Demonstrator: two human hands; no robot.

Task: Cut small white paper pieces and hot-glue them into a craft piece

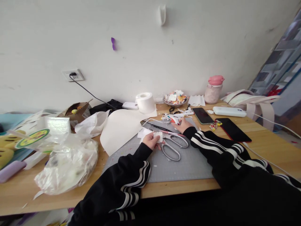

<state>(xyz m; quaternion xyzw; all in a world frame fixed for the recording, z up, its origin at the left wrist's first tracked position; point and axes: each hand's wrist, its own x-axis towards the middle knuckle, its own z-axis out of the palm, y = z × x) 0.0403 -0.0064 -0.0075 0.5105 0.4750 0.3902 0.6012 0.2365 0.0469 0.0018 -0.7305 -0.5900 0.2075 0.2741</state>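
Note:
My left hand (pixel 150 141) pinches a small white piece with a notched edge (pixel 158 136) above the grey cutting mat (pixel 183 169). Just right of its fingers lie grey-handled scissors (pixel 171 153), their blades partly hidden. A slim reddish stick (pixel 175 133) crosses by the scissor handles. Farther back, my right hand (pixel 183 125) has its fingers closed at a small white-and-orange item (pixel 174 120) among paper scraps. Whether it grips that item is hard to make out. A dark slim tool (pixel 158 126) lies between the hands.
A large white sheet (pixel 122 127) and a paper roll (pixel 145 103) stand left of the mat. Behind are a bowl of scraps (pixel 175 98) and a pink-lidded bottle (pixel 213 90). Phones (pixel 202 115) and a white power bank (pixel 229 111) lie right; a plastic bag (pixel 68 163) left.

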